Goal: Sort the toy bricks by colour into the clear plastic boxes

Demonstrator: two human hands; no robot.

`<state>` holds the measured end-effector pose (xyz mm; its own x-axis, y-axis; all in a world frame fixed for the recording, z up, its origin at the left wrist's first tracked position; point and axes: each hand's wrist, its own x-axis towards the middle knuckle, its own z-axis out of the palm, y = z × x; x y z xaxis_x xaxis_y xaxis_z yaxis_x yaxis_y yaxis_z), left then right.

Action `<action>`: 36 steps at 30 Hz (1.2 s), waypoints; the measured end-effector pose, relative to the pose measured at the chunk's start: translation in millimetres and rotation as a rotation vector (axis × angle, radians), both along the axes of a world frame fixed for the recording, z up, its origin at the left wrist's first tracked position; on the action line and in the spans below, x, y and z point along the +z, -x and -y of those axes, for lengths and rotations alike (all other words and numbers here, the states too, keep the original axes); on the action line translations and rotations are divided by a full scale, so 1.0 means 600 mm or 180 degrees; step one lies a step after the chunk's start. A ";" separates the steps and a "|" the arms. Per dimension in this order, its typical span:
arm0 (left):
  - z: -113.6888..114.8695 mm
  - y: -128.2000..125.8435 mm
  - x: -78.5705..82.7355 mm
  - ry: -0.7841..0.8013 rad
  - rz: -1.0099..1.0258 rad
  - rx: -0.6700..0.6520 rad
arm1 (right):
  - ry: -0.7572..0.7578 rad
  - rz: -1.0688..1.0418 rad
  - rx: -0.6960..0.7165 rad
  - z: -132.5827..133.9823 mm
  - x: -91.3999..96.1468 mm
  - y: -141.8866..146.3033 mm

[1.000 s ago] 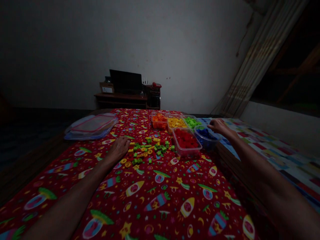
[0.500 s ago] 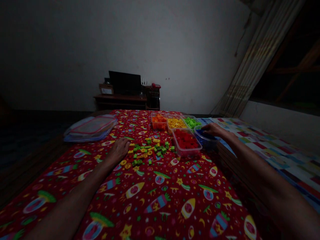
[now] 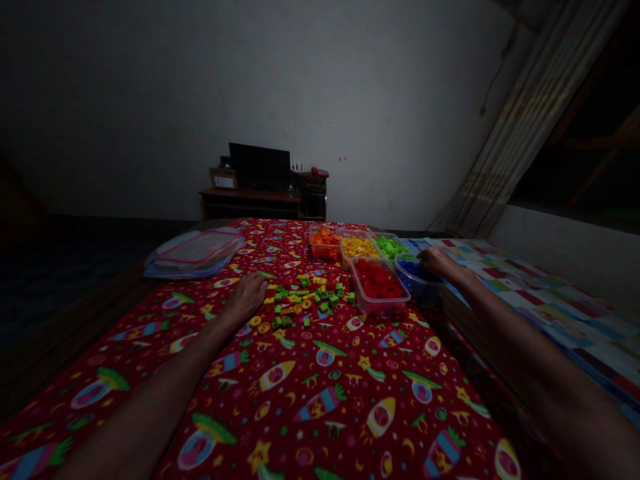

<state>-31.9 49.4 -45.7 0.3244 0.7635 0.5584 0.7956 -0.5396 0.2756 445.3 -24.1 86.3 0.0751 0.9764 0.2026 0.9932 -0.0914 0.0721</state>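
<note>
My left hand (image 3: 249,295) lies on the red patterned cloth (image 3: 320,373), fingers stretched forward and resting at the left edge of a loose pile of toy building bricks (image 3: 305,297). The pile is mostly green and yellow, with a few red pieces. My right hand (image 3: 437,261) is over the right rim of a clear round bowl (image 3: 420,288) of blue bricks (image 3: 414,269). Its fingers point down and their tips are hard to see in the dark, so I cannot tell what they hold. Left of the bowl stands a clear box (image 3: 383,305) of red bricks (image 3: 376,279).
Behind are boxes of orange bricks (image 3: 325,238), yellow bricks (image 3: 359,247) and light green bricks (image 3: 391,247). Stacked clear lids (image 3: 197,252) lie at the table's left edge. A checked cloth surface (image 3: 540,300) is on the right. A dark screen (image 3: 260,165) stands against the wall.
The whole view has shifted slightly, so things appear a little further right. My right hand has moved slightly toward the bowl's right rim. My left hand stays beside the pile.
</note>
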 end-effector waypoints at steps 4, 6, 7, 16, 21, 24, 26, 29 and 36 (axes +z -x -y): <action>0.003 -0.002 0.006 0.0122 0.0081 0.0053 | -0.0700 -0.0311 0.0345 0.007 0.015 0.054; 0.004 -0.003 0.012 0.0229 0.0126 0.0070 | -0.0867 -0.0675 0.0728 0.015 0.020 0.103; 0.005 -0.004 0.015 0.0283 0.0149 0.0071 | -0.0891 -0.0894 0.0947 0.019 0.019 0.131; 0.025 -0.046 0.029 0.0837 0.0340 -0.0287 | 0.0230 -0.1037 0.1926 0.017 -0.054 0.337; 0.030 -0.048 0.055 0.0926 0.0259 -0.0731 | 0.0313 -0.0383 0.1556 0.006 -0.085 0.356; 0.022 -0.023 0.078 0.0901 0.0168 -0.0753 | 0.0200 -0.0187 0.1614 0.015 -0.093 0.345; 0.019 -0.004 0.091 0.1144 0.0050 -0.0756 | 0.0228 -0.0115 0.1705 0.023 -0.098 0.337; 0.023 0.010 0.103 0.1507 -0.0149 -0.0903 | 0.0364 -0.0139 0.1795 0.029 -0.110 0.332; 0.052 -0.036 0.092 0.1358 -0.0608 -0.1135 | 0.0170 -0.0575 0.1995 0.016 -0.136 0.327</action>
<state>-10.5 17.9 9.4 0.6672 0.7331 0.1321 0.6422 -0.6559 0.3967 249.0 -34.0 5.0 -0.4834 0.8545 0.1902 0.8539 0.5081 -0.1125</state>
